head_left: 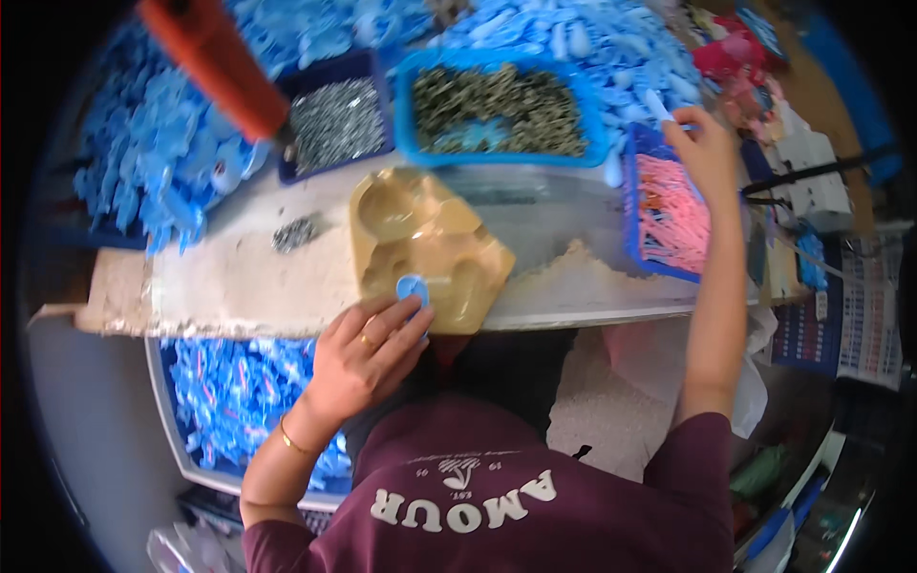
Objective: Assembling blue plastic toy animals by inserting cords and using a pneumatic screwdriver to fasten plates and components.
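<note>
A tan moulded block (435, 229) with rounded hollows lies at the table's front edge. My left hand (368, 349) reaches over its near side, fingers closed around a small round blue plastic piece (413, 288) that sits at the block's lower rim. Off to the right, my right hand (705, 158) is at the edge of the loose heap of blue plastic parts (573, 33). Its thumb and fingers pinch a pale blue plastic part (657, 105). Below that hand stands a blue tray of thin pink pieces (671, 210).
An orange power screwdriver (215, 67) hangs at upper left, tip down near a dark tray of silver screws (336, 119). A light blue basket (406, 115) holds brownish metal parts. A few loose screws (294, 233) lie left of the block. Under the table is a bin of blue parts (244, 392).
</note>
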`<state>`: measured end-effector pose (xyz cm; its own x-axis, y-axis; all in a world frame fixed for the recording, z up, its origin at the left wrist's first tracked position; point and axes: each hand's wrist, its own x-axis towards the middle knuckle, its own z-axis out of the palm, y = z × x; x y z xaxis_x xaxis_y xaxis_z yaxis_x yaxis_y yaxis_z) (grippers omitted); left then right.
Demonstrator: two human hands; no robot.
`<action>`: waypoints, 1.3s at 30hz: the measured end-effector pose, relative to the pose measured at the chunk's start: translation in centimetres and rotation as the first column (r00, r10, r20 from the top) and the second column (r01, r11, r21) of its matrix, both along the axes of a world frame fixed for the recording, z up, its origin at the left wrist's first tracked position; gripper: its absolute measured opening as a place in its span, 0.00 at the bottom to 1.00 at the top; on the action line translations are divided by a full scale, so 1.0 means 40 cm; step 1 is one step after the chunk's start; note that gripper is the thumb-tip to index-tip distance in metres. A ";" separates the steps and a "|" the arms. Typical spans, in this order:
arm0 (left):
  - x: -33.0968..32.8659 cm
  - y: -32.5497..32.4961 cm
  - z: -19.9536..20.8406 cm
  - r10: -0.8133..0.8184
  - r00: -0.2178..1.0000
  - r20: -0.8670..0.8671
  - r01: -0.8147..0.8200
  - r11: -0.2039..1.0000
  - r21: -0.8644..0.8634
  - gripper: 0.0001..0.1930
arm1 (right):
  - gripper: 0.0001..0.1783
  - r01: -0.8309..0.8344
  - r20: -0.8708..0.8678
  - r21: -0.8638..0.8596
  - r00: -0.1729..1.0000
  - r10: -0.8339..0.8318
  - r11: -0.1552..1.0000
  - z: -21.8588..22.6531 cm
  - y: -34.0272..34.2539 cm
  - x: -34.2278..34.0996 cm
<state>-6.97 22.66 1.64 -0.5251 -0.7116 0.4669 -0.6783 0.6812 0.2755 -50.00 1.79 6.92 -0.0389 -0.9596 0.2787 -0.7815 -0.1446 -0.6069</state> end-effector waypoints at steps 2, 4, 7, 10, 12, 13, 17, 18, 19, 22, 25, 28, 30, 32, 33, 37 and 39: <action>0.019 0.004 -0.018 0.055 0.998 0.037 -0.056 0.998 0.029 0.23 | 0.09 -0.093 0.123 0.160 0.990 0.074 0.983 0.026 0.088 0.126; 0.032 -0.003 -0.033 0.016 0.998 0.057 -0.015 1.000 -0.018 0.23 | 0.11 -0.376 0.170 0.163 0.922 0.349 0.912 0.012 0.207 0.262; 0.028 -0.008 -0.052 0.007 0.999 0.048 -0.007 1.000 0.018 0.22 | 0.13 -0.584 0.144 0.140 0.811 0.567 0.799 -0.047 0.354 0.416; 0.024 -0.024 -0.056 0.007 0.999 0.034 -0.009 0.997 0.072 0.22 | 0.15 -0.618 -0.146 0.084 0.768 0.623 0.782 -0.082 0.417 0.481; 0.028 -0.031 -0.056 0.006 0.999 0.054 -0.009 0.999 0.053 0.21 | 0.16 -0.653 -0.344 0.024 0.705 0.620 0.757 -0.081 0.432 0.495; 0.031 -0.033 -0.058 0.024 0.998 0.059 -0.027 0.999 0.048 0.21 | 0.17 -0.644 -0.356 0.058 0.700 0.619 0.763 -0.078 0.433 0.503; 0.032 -0.040 -0.080 0.024 1.000 0.020 -0.025 0.999 0.021 0.20 | 0.17 -0.612 -0.391 0.056 0.713 0.582 0.789 -0.082 0.438 0.519; 0.036 -0.041 -0.080 -0.001 1.000 -0.016 0.001 1.000 0.031 0.19 | 0.17 -0.644 -0.384 0.031 0.699 0.604 0.765 -0.084 0.430 0.523; 0.042 -0.044 -0.078 -0.033 0.999 -0.025 0.033 0.999 0.027 0.20 | 0.17 -0.620 -0.349 0.053 0.723 0.596 0.783 -0.086 0.423 0.521; 0.083 -0.046 -0.061 -0.014 0.994 -0.105 0.012 1.000 -0.022 0.20 | 0.17 -0.598 -0.245 0.105 0.759 0.603 0.795 -0.079 0.410 0.511; 0.221 -0.123 -0.046 0.207 0.975 -0.084 -0.220 0.957 -0.190 0.20 | 0.14 -0.571 -0.088 0.157 0.804 0.588 0.806 -0.051 0.400 0.508; 0.383 -0.229 0.018 0.606 0.767 -0.212 -0.638 0.680 -0.361 0.24 | 0.12 -0.577 -0.042 0.101 0.812 0.582 0.811 -0.031 0.383 0.517; 0.464 -0.288 0.043 0.742 0.610 -0.277 -0.767 0.465 -0.442 0.24 | 0.10 -0.590 -0.034 0.103 0.803 0.595 0.801 -0.041 0.382 0.526; 0.524 -0.325 0.027 0.855 0.444 -0.266 -0.884 0.371 -0.285 0.20 | 0.09 -0.610 -0.019 0.107 0.788 0.615 0.785 -0.054 0.385 0.537; 0.547 -0.326 0.019 0.857 0.438 -0.271 -0.886 0.362 -0.289 0.20 | 0.08 -0.636 0.013 0.124 0.769 0.640 0.762 -0.057 0.387 0.544; 0.571 -0.307 0.017 0.788 0.543 -0.291 -0.839 0.498 -0.219 0.17 | 0.05 -0.662 0.018 0.125 0.747 0.665 0.739 -0.077 0.387 0.533; 0.552 -0.265 0.029 0.645 0.511 -0.568 -0.837 0.524 -0.159 0.12 | 0.05 -0.658 0.026 0.106 0.752 0.659 0.746 -0.065 0.389 0.534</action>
<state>15.11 12.06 2.79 0.4184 -0.4514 0.7881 -0.8631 0.0726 0.4998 -28.63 17.36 4.30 0.6157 -0.7684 0.1747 -0.5228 -0.5642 -0.6391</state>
